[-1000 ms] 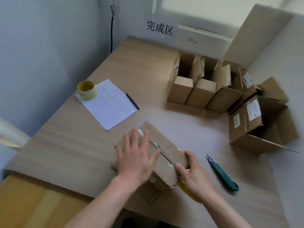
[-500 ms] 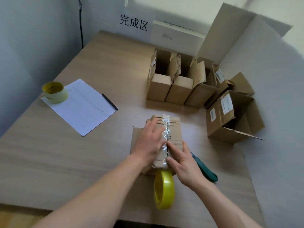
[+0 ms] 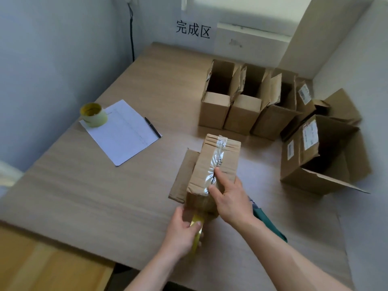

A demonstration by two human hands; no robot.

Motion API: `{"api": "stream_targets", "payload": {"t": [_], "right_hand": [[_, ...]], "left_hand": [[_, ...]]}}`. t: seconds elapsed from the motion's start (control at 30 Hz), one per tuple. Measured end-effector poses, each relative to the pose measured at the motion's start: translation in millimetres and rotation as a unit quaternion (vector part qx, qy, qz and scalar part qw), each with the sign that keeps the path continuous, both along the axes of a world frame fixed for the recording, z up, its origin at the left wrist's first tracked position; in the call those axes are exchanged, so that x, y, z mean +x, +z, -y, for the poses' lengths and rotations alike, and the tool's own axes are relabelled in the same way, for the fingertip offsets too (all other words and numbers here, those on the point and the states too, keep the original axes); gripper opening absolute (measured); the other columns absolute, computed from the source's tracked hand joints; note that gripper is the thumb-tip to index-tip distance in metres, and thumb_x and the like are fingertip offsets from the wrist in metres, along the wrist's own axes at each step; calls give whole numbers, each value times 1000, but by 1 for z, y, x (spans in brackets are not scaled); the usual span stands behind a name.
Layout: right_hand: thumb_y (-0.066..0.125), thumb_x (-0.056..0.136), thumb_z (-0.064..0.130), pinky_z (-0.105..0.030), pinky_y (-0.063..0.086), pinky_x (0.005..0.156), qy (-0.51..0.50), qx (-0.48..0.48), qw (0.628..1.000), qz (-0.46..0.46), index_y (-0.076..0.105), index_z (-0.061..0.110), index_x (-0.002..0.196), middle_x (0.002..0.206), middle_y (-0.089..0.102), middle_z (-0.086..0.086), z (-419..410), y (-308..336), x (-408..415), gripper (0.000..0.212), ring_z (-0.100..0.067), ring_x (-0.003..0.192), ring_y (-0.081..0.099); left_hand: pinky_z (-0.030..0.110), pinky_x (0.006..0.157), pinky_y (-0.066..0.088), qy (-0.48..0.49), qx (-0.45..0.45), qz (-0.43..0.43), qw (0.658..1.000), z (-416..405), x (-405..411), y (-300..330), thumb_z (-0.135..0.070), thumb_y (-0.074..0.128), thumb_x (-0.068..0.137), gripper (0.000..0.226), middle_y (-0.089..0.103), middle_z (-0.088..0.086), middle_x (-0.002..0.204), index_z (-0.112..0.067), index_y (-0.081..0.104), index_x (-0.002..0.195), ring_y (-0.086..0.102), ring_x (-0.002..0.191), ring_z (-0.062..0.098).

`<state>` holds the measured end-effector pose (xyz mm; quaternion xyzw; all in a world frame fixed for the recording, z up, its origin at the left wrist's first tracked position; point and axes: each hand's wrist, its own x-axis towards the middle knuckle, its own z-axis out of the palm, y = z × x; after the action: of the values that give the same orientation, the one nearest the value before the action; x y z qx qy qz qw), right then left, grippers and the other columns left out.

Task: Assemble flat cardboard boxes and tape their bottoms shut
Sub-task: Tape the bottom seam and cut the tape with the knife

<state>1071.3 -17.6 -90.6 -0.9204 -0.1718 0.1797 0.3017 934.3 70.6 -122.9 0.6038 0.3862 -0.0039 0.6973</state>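
A small cardboard box [image 3: 203, 164] stands upside down on the table, with a strip of clear tape [image 3: 218, 158] running along its bottom seam. One loose flap [image 3: 184, 175] lies flat to its left. My right hand [image 3: 228, 196] presses the tape onto the near end of the box with thumb and forefinger. My left hand [image 3: 182, 232] grips the yellow tape roll [image 3: 197, 229] just below the box's near face; the roll is mostly hidden by my fingers.
Several open assembled boxes [image 3: 243, 101] stand in a row at the back right, and a bigger open box [image 3: 319, 152] lies on its side. A green utility knife [image 3: 266, 221] lies under my right forearm. Paper [image 3: 123, 133], a pen [image 3: 153, 127] and a spare tape roll [image 3: 93, 114] sit left.
My left hand left the top of the box and took hold of the hanging tape roll. My right hand stayed pressing the tape at the box's near end.
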Motion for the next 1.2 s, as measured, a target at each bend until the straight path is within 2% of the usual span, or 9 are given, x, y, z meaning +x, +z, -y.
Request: {"api": "stream_targets", "payload": {"t": [0.17, 0.27, 0.4, 0.47, 0.7, 0.83, 0.9, 1.0, 1.2], "right_hand": [[41, 88, 64, -45, 48, 94, 33, -5, 999, -8, 21, 57, 143, 143, 36, 6, 3, -1, 6, 59, -22, 125, 48], [46, 88, 63, -41, 44, 98, 49, 1, 999, -19, 24, 57, 144, 143, 36, 6, 5, -2, 12, 61, -21, 128, 46], [61, 93, 41, -35, 41, 108, 33, 210, 971, -107, 24, 58, 146, 148, 36, 15, 32, -5, 19, 67, -12, 128, 48], [62, 93, 37, -30, 44, 103, -38, 231, 972, -13, 25, 55, 147, 155, 33, 16, 66, -15, 21, 67, -6, 124, 52], [63, 90, 30, -36, 43, 92, -10, -256, 965, 52, 44, 19, 143, 124, 53, -9, 169, -86, 10, 58, -30, 110, 49], [51, 90, 23, -40, 47, 78, -177, -46, 983, 12, 54, 18, 120, 104, 63, -13, 157, -77, -9, 30, -34, 91, 56], [48, 86, 35, -30, 48, 70, -209, 120, 969, 57, 53, 38, 116, 94, 65, 8, 149, -53, -29, 31, -17, 82, 61], [58, 88, 39, -6, 42, 77, -56, 197, 960, 189, 57, 42, 117, 104, 62, 24, 144, -23, -61, 29, 2, 88, 61], [57, 96, 39, -28, 50, 61, 108, 129, 964, 208, 58, 35, 123, 101, 57, 19, 127, -22, -64, 27, -3, 77, 58]], "left_hand": [[34, 45, 55, 10, -39, -39, 998, 3, 13, 2, -2, 58, 94, 23, 64, 16, 74, -7, 61, 116, 60, 54, 26], [31, 45, 54, 44, -36, -42, 997, 7, 15, 6, -16, 60, 96, 17, 59, 10, 62, -5, 67, 85, 57, 48, 20], [27, 52, 32, 20, 114, -62, 991, 3, 24, -4, -14, 64, 93, 34, 50, 1, 56, -15, 56, 59, 44, 57, 14], [31, 61, 38, 0, 129, -68, 989, 0, 30, -8, -14, 64, 92, 20, 63, 9, 70, -11, 65, 72, 52, 70, 15], [25, 76, 44, 2, 101, -38, 994, -7, 42, -24, -21, 69, 89, 16, 73, 1, 99, -13, 74, 101, 61, 93, 11], [17, 74, 40, 2, 75, -16, 997, -12, 44, -26, -14, 72, 86, 14, 70, -6, 98, -21, 71, 98, 61, 94, 6], [20, 78, 43, -4, 68, -12, 998, -14, 45, -27, -14, 73, 85, 13, 71, -5, 98, -22, 71, 96, 61, 93, 6], [19, 78, 45, -8, 57, -3, 998, -16, 42, -26, -15, 73, 85, 12, 72, -3, 97, -16, 74, 97, 61, 90, 4], [12, 63, 43, -18, 57, 0, 998, -14, 38, -24, -14, 72, 85, 10, 72, -5, 80, -21, 72, 78, 57, 79, 5]]}}
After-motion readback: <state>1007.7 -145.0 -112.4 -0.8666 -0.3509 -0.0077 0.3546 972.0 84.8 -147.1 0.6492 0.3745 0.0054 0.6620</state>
